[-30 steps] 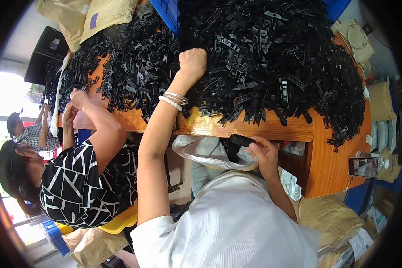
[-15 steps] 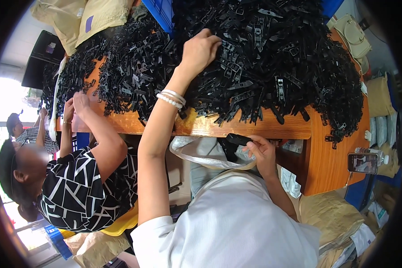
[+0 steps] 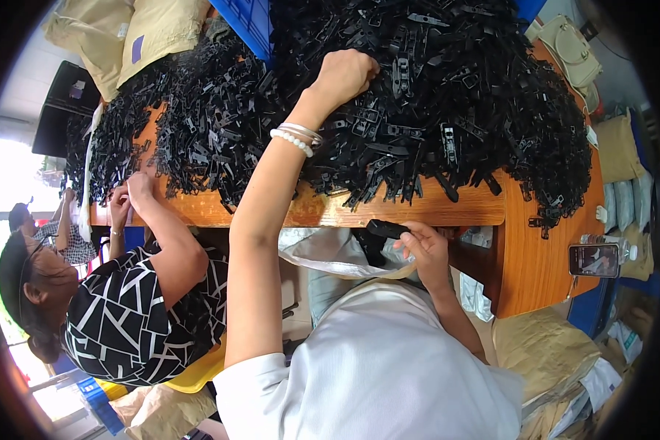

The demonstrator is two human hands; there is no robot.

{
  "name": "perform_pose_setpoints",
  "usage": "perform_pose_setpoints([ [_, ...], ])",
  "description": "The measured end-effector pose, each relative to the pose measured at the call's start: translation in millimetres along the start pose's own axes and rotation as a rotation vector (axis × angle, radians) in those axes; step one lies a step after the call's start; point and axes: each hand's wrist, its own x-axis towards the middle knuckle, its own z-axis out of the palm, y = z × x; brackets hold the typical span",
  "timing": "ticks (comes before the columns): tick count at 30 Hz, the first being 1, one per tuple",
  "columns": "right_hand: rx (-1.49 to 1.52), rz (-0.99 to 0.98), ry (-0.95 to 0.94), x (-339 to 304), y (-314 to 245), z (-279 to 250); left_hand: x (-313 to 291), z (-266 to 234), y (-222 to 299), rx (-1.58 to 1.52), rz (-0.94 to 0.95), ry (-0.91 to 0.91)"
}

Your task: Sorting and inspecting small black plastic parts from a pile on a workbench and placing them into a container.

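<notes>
A big heap of black plastic clips (image 3: 418,110) covers the wooden table (image 3: 418,213). My left hand (image 3: 345,75), with bracelets on its wrist, reaches over the middle of the heap. Its fingers are curled down toward the clips, and their tips are hidden. Below the table's front edge, my right hand (image 3: 427,253) pinches a black plastic clip (image 3: 386,229) between thumb and fingers. Just under that clip is an open white sack (image 3: 323,253) at my lap, with dark pieces inside.
At my left a person in a black-and-white patterned top (image 3: 128,315) works with both hands at the heap. Farther left sits another person. A blue crate (image 3: 246,29) stands in the heap. A phone (image 3: 594,260) is at the table's right side; brown sacks (image 3: 543,352) lie lower right.
My left hand has shifted slightly right over the heap. My right hand stays almost in place with its clip. The neighbour's hands have moved a little lower. The whole view has shifted slightly.
</notes>
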Motion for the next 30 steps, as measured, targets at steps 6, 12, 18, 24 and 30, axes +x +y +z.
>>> perform_pose_setpoints([
  [6,-0.04,-0.009,-0.046,5,5,-4,-22,-7,0,-0.337,-0.134,0.241],
  [12,-0.041,-0.064,-0.061,1,6,3,-6,6,8,0.088,0.084,0.022],
  [18,-0.057,-0.055,-0.052,-1,7,0,3,9,11,0.246,0.145,-0.074],
  [24,-0.073,-0.084,-0.061,3,9,2,-9,4,-3,0.237,0.067,-0.019],
  [30,-0.022,-0.091,-0.011,3,13,0,-25,-10,-15,-0.009,-0.028,0.187],
])
